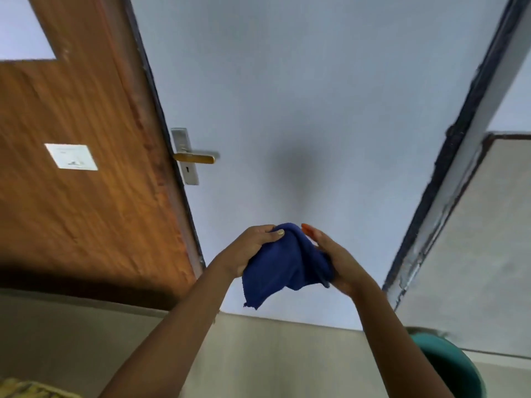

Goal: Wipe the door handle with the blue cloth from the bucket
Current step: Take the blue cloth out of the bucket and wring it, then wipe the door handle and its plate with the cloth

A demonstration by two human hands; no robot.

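Both hands, left [249,248] and right [336,259], grip the bunched cloth [283,265] well below the handle [198,158]; next, it seems, raise it leftward to wipe.

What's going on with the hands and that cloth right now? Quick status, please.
Left hand and right hand both gripping the bunched dark blue cloth. Brass lever door handle up and to the left, not yet touched. Nothing between them.
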